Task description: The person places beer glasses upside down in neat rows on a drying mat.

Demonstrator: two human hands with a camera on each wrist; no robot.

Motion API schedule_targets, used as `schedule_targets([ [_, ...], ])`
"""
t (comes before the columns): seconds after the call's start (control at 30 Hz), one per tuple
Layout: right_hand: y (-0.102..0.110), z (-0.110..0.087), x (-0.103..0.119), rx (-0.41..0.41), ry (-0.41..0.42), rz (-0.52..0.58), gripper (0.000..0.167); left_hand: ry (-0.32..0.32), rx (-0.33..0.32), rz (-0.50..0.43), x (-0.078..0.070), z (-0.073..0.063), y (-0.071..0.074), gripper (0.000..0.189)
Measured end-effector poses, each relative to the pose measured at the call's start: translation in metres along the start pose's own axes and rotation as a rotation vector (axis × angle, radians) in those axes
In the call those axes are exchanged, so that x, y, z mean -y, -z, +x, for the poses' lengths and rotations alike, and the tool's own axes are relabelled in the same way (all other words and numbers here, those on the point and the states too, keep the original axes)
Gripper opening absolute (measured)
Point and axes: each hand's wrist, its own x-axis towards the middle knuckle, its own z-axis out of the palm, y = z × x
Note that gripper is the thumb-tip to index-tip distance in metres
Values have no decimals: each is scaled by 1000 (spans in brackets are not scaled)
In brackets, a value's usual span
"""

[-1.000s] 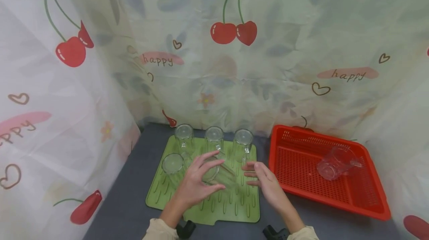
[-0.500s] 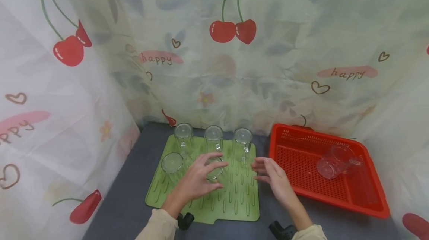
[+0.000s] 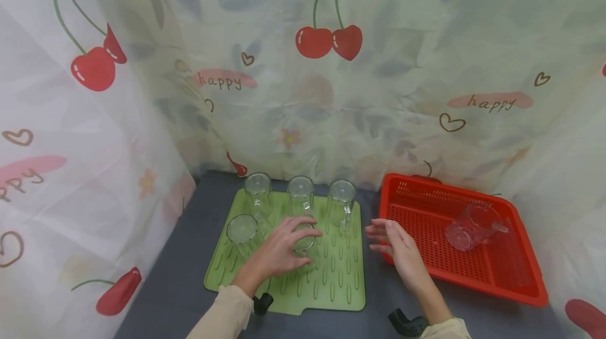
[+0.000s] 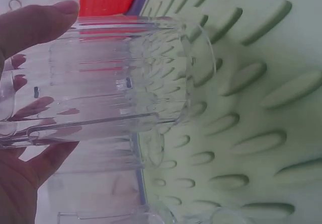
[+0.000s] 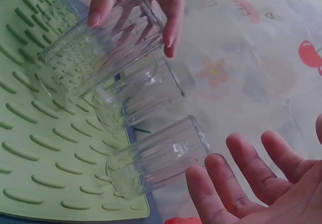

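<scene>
My left hand [image 3: 279, 247] grips a clear glass mug [image 3: 304, 243], held upside down with its rim low over the green drying mat [image 3: 331, 291]. In the left wrist view, the thumb lies along one side of this mug [image 4: 115, 78] and the fingers show behind the glass. Beside the red basket's near left corner, my right hand [image 3: 402, 249] holds nothing, its fingers extended. Upside down on the mat stand several other clear mugs: a back left mug [image 3: 258, 194], a back middle mug [image 3: 300, 197], a back right mug [image 3: 342, 205] and a front left mug [image 3: 243, 233].
A red plastic basket [image 3: 478, 285] stands on the grey table [image 3: 165, 281] to the right. One clear mug [image 3: 466, 231] lies on its side inside it. Printed curtains [image 3: 402, 76] close off the back and both sides.
The mug in my left hand has gone from tilted to upside down over the mat. My right hand has moved away to the right, from the mat toward the basket.
</scene>
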Motion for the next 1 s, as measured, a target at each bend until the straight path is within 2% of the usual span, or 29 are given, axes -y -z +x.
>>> schedule_targets([
  [0.17, 1, -1, 0, 0, 3, 9, 60, -7, 46, -16, 4, 3, 1, 65],
  [0.53, 4, -1, -3, -3, 2, 22, 60, -10, 124, 18, 8, 6, 1, 57],
  [1.0, 7, -2, -3, -33, 1, 31, 61, -31, 91, 96, 12, 7, -9, 57],
])
